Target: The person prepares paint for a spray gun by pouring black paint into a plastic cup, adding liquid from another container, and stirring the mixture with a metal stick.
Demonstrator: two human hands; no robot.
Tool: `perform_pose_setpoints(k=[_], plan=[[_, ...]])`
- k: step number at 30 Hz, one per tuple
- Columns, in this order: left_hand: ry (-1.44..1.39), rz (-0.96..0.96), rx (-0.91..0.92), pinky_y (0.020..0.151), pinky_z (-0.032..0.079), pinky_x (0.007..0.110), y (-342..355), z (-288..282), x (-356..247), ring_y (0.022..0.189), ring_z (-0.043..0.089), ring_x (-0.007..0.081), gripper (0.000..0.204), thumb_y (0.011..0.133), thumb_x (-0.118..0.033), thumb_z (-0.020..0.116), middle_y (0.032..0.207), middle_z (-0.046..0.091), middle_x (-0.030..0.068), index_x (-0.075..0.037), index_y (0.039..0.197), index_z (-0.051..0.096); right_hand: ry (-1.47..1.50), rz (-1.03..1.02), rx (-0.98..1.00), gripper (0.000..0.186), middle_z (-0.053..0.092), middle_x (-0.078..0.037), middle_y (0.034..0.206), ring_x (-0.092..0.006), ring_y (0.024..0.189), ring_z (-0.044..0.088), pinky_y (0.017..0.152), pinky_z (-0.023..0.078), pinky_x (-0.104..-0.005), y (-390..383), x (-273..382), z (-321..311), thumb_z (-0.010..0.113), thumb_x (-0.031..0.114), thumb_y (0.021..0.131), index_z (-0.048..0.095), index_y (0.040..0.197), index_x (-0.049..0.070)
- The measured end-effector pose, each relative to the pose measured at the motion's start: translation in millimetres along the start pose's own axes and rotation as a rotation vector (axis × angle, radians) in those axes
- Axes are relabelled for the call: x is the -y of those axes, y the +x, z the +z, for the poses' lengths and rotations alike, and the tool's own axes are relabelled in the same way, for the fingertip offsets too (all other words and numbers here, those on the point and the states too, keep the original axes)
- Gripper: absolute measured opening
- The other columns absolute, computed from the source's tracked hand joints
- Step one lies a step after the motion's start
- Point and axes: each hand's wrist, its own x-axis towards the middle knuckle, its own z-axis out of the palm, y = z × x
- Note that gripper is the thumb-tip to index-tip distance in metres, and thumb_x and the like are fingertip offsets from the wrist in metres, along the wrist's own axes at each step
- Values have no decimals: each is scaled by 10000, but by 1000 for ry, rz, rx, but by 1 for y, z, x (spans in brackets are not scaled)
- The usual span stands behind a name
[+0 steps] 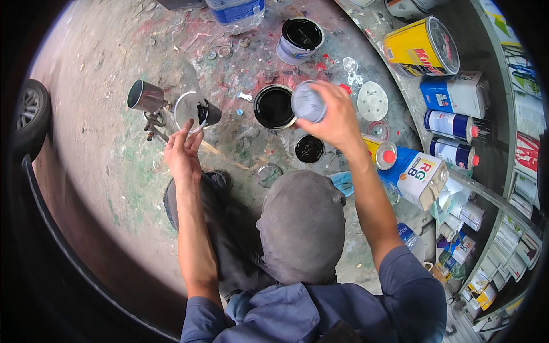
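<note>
My left hand [184, 150] has its fingers pinched on the near rim of a translucent cup [213, 112] with black paint inside. In my right hand [336, 117] is a clear plastic cup [309, 104], tilted beside an open can of black paint [274, 107] and overlapping its right edge. A smaller round container of black paint [309, 149] stands just below that can. Left of my left hand, a spray gun [151, 124] with a metal cup [145, 95] rests on the floor.
Farther back stand a white bucket of black paint [300, 40] and a clear plastic jug [237, 12]. A perforated white disc [373, 101] lies right of my right hand. Shelves at right hold a yellow can [413, 48] and several tins. A car wheel [31, 110] is far left.
</note>
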Motion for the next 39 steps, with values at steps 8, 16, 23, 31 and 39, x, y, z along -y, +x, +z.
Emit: perform_pose_setpoints(k=[8,16,23,31,39], plan=[[-36,4,12,786,628,359,-3,-3,1,907,711,269,62,942,-43,589,1188,640,251,7,935,553,-193,-223,232,655,578,-170,1299,-338,1243,497,1031,389,-489,21,37,29,844,287,637,620,1216,79],[-32,-3,9,782,629,358,-2,-3,-2,889,715,266,69,934,-39,599,1181,645,248,11,941,552,-222,-309,251,455,584,-116,1320,-300,1244,499,1058,361,-484,19,33,26,802,271,722,692,1118,78],[-59,7,23,778,627,349,-3,-6,-4,876,717,258,60,933,-39,596,1182,646,246,3,927,553,-318,-399,270,348,603,-71,1310,-274,1261,484,1092,303,-549,-6,35,33,689,290,842,707,1131,98],[-71,-23,-3,789,624,352,-6,-4,-2,877,715,268,65,937,-38,589,1211,632,259,9,930,544,-298,-369,280,495,527,-96,1404,-310,1344,415,1141,219,-607,-19,29,37,695,300,813,634,1249,75],[-79,8,60,767,627,342,-5,-4,-11,887,717,280,64,939,-44,584,1202,639,253,0,918,542,149,-132,146,1134,368,-223,1493,-384,1409,328,1168,279,-437,-26,-42,76,909,175,548,282,1480,20]])
